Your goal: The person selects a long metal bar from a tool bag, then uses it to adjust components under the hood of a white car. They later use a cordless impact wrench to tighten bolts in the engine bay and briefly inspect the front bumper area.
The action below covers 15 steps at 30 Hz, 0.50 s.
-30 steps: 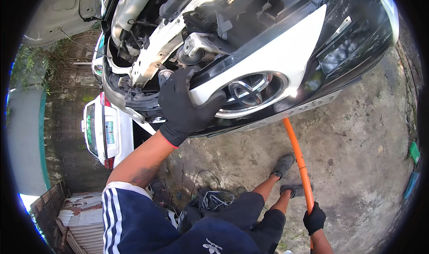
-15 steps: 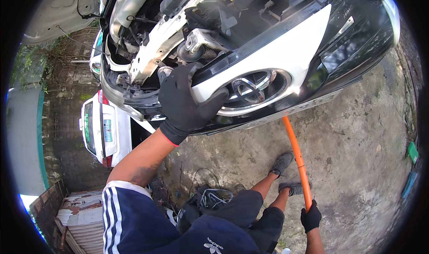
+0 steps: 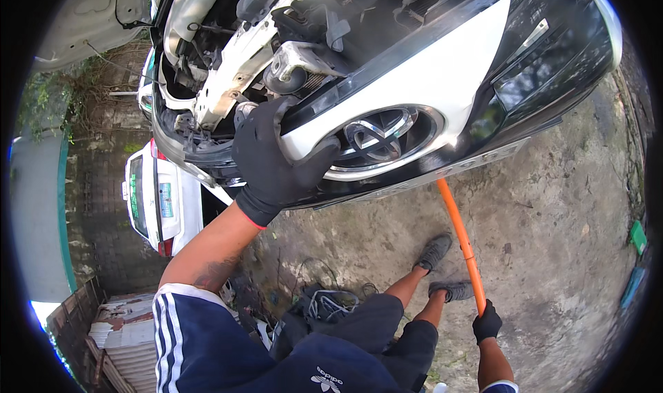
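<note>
My left hand (image 3: 266, 158), in a black glove, grips the upper edge of a car's front bumper (image 3: 476, 54). Its fingers reach over the top, and its thumb presses on the white face beside the chrome emblem (image 3: 383, 136). At the lower right, my right hand (image 3: 487, 322), gloved too, is closed round the end of a long orange jack handle (image 3: 459, 227). The handle slants up and away until it passes under the bumper. What it joins there is hidden.
Behind the bumper lies the exposed engine bay (image 3: 290, 65). A white car (image 3: 166, 193) is parked at the left. Cables and a dark bag (image 3: 304, 324) lie near my legs on the stained concrete floor (image 3: 552, 255). Corrugated metal sheets (image 3: 128, 331) stand lower left.
My right hand has risen a little with the handle's end. My left hand and the bumper's emblem part appear slightly further left, the hand still gripping the edge.
</note>
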Tool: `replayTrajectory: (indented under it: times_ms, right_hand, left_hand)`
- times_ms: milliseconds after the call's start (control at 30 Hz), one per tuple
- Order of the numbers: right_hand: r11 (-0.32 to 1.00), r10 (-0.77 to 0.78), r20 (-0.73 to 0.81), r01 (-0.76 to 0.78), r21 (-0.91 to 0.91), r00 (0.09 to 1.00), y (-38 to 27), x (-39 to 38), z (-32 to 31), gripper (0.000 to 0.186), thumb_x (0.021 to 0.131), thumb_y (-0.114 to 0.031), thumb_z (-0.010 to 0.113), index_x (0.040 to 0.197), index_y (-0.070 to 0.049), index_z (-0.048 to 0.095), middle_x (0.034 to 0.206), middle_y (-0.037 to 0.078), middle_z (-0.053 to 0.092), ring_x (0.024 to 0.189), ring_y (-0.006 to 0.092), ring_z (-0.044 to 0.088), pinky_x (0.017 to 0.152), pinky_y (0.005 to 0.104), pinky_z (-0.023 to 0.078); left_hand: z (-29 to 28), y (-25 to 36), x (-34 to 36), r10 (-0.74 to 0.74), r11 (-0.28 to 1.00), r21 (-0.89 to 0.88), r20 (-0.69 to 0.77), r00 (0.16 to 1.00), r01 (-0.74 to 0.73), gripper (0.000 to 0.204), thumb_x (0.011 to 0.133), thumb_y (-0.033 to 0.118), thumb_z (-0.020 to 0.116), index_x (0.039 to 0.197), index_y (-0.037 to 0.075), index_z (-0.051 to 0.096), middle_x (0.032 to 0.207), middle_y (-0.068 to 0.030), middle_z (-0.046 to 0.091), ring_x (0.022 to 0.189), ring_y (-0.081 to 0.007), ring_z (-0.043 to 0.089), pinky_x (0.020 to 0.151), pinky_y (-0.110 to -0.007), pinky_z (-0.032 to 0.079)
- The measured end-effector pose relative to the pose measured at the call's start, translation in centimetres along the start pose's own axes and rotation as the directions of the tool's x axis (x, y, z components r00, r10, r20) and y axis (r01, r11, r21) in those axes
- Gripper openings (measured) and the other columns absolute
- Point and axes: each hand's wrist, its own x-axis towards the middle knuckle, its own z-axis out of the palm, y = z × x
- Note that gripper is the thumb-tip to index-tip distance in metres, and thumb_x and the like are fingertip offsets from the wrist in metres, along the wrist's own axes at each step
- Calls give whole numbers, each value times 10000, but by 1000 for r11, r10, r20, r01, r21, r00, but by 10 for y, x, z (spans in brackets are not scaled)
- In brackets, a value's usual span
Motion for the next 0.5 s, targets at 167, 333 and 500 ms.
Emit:
replayTrajectory:
  times_ms: [167, 333, 500]
  right_hand:
    - [992, 90, 126, -100, 75, 988, 0, -5, 3, 538, 781, -166, 685, 1275, -77, 491, 928, 176, 655, 767, 375, 660, 665, 499, 506]
    - [988, -77, 68, 67, 139, 995, -81, -56, -87, 760, 789, -194, 694, 1421, 28, 334, 904, 210, 644, 717, 385, 660, 646, 507, 509]
    - [983, -169, 167, 153, 101, 971, -136, -58, -149, 810, 804, -205, 677, 1441, 83, 269, 864, 217, 629, 673, 378, 651, 596, 501, 506]
  left_hand:
    - [2, -3, 0, 12, 1000, 1, -7, 1000, -12, 700, 634, 448, 830, 1126, 23, 571, 960, -155, 635, 803, -318, 634, 714, -417, 502]
    - [-3, 0, 2, -2, 1000, 0, 4, 1000, 2, 686, 644, 451, 829, 1129, 38, 575, 932, -137, 635, 769, -291, 632, 690, -400, 500]
    - [-5, 6, 6, 4, 999, 47, 21, 1000, -5, 682, 644, 438, 831, 1135, 43, 572, 927, -133, 635, 771, -292, 634, 689, -400, 500]
